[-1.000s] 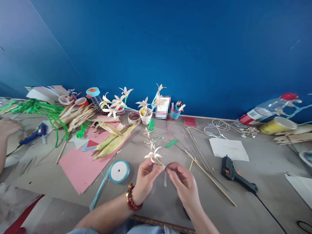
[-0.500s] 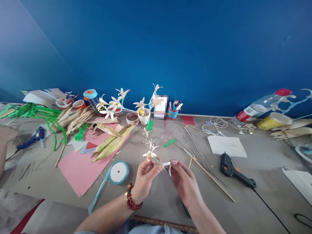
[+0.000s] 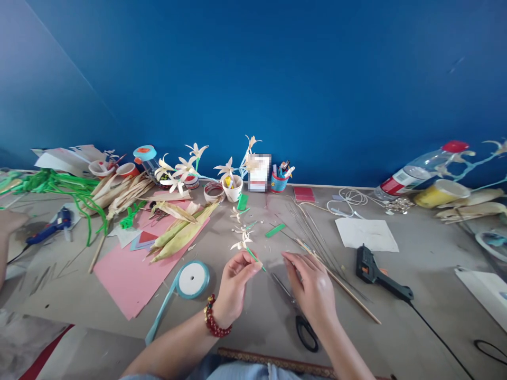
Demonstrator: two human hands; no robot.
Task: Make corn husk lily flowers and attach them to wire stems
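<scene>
My left hand [image 3: 236, 282], with a red bead bracelet on the wrist, pinches the green stem [image 3: 254, 256] of a small artificial flower [image 3: 242, 241] with pale, narrow petals. To the right, my right hand [image 3: 311, 285] is above the table with thumb and fingers apart and nothing visible in them. Scissors [image 3: 307, 335] with black handles lie partly beneath it, their blades pointing toward the flower stem. Left of my left hand lies a roll of light blue tape [image 3: 193, 278] with its end pulled out. More small flowers [image 3: 236, 215] lie beyond the held one.
A black glue gun [image 3: 382, 277] with a cord, thin wires [image 3: 317, 232] and a wooden stick [image 3: 348, 293] lie right. Corn husks [image 3: 170, 240] rest on pink paper [image 3: 122, 279] at left. Finished flowers stand by a white cup [image 3: 232, 191]. Another person's hand [image 3: 11, 221] shows at the left edge.
My right hand has moved right, away from the stem, and its fingers have spread. The white strip between my hands is out of sight. More of the scissors shows. My left hand keeps the flower.
</scene>
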